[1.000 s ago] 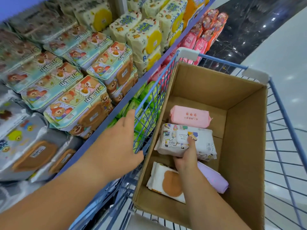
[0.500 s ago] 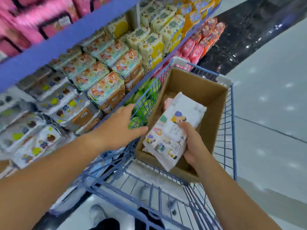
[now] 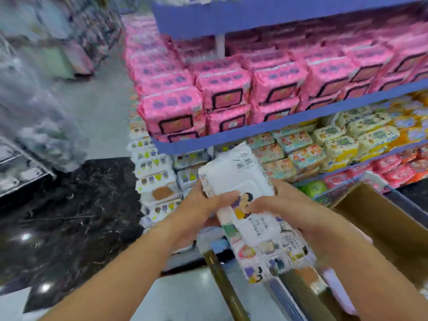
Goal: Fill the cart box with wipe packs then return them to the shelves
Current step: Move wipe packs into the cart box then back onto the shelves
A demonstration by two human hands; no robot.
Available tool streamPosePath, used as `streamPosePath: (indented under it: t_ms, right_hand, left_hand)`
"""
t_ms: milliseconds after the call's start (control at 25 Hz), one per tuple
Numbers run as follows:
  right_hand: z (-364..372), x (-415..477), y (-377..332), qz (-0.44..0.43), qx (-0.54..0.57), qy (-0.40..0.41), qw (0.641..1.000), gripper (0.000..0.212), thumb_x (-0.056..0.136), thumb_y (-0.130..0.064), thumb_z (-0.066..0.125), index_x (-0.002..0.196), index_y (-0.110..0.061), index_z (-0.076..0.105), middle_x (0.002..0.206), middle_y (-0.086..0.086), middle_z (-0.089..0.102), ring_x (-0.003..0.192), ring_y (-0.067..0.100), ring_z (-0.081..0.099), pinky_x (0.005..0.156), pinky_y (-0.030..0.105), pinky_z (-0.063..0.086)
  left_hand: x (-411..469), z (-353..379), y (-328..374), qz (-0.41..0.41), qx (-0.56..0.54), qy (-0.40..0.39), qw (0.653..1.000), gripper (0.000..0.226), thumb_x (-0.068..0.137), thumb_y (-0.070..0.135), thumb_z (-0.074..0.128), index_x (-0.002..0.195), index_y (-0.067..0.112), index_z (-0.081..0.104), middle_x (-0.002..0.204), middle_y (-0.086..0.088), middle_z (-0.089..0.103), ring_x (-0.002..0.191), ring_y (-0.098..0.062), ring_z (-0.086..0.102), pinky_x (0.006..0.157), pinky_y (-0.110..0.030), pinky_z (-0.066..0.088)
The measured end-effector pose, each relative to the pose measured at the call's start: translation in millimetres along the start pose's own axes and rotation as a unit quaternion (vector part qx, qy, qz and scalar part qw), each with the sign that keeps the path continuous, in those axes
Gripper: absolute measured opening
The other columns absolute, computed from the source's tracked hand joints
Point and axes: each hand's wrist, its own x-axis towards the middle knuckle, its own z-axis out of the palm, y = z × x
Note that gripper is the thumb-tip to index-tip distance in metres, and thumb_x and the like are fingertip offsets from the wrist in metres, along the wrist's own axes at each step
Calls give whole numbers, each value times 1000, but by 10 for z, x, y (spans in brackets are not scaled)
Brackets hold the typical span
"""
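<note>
Both hands hold one white wipe pack (image 3: 250, 205) in the air, in front of the shelves and to the left of the cardboard box (image 3: 379, 218). The left hand (image 3: 203, 205) has its grip closed on the pack's left edge, with the thumb lying across the top face. The right hand (image 3: 291, 209) has its grip closed on the right side, the fingers curled over the pack near a small cartoon figure printed on it. The pack is tilted, its far end pointing up toward the shelves, and its near end shows small coloured pictures. Behind it, the upper blue shelf (image 3: 254, 133) carries rows of pink packs (image 3: 222, 89). The shelf under it carries packs with bear pictures (image 3: 301, 154) and yellow-white packs (image 3: 361, 140) further right. Only a corner of the box is visible at the right edge, and its inside cannot be seen. The picture is blurred, so the small print on the pack cannot be read. The floor (image 3: 69, 216) at the left is dark and shiny.
</note>
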Motion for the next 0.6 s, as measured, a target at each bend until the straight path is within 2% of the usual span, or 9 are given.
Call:
streamPosePath:
  t_ms: [40, 120, 200, 320, 400, 520, 560, 600]
  right_hand:
    - [169, 86, -187, -2, -47, -21, 999, 52, 70, -22, 85, 118, -25, 66, 104, 2, 78, 92, 23, 76, 87, 49, 60]
    - [553, 213, -542, -13, -148, -73, 986, 45, 72, -24, 86, 113, -28, 65, 97, -5, 78, 81, 11, 76, 72, 34, 61]
    - [980, 344, -836, -26, -237, -112, 965, 43, 70, -31, 87, 106, -34, 64, 93, -11, 76, 76, 5, 73, 62, 22, 55]
    - [1572, 475, -1056, -58, -328, -127, 934, 60, 57, -45, 88, 108, -41, 58, 101, -14, 71, 87, 7, 70, 75, 33, 59]
    - [1995, 572, -1125, -79, -364, -127, 919, 66, 51, -50, 87, 108, -39, 55, 102, -12, 69, 89, 9, 69, 77, 39, 59]
    - [2474, 625, -1131, -45, -356, -110, 927, 64, 51, -49, 87, 105, -38, 54, 99, -13, 69, 86, 5, 69, 75, 36, 59]
    - [2579, 605, -1107, -28, -336, -107, 935, 65, 52, -50, 87, 108, -39, 54, 101, -14, 70, 88, 5, 69, 78, 37, 60]
    - [2658, 576, -1080, -15, -319, -99, 943, 66, 54, -51, 88, 111, -42, 54, 103, -15, 71, 90, 3, 70, 81, 36, 60]
  left_hand:
    - [-120, -240, 2, 18, -18, 12, 1000, 72, 68, 26, 91, 132, 20, 58, 95, 7, 79, 79, -9, 75, 61, -25, 57]
    - [-381, -689, -70, 42, -53, 34, 997, 76, 61, 26, 88, 130, 21, 58, 96, 3, 78, 81, -11, 74, 68, -32, 60]
    - [-635, -1114, -183, 73, -94, 61, 991, 72, 56, 29, 83, 125, 21, 61, 98, -2, 77, 85, -15, 73, 73, -35, 60]
    - [-949, -1554, -331, 103, -125, 90, 983, 70, 61, 23, 82, 128, 13, 62, 113, -13, 75, 100, -26, 72, 81, -37, 59]
    - [-1142, -1895, -422, 116, -150, 106, 976, 69, 63, 21, 83, 128, 10, 62, 116, -18, 74, 103, -31, 72, 82, -40, 60]
    - [-1233, -2310, -603, 99, -167, 94, 976, 84, 51, 33, 98, 124, 13, 63, 102, -14, 76, 88, -27, 74, 73, -45, 63]
    - [-1246, -2404, -650, 95, -175, 86, 976, 86, 49, 35, 99, 124, 11, 62, 95, -10, 77, 81, -23, 74, 67, -39, 63]
    - [-1243, -2477, -674, 90, -189, 78, 975, 80, 54, 30, 96, 123, 11, 62, 91, -9, 77, 76, -20, 74, 63, -33, 61]
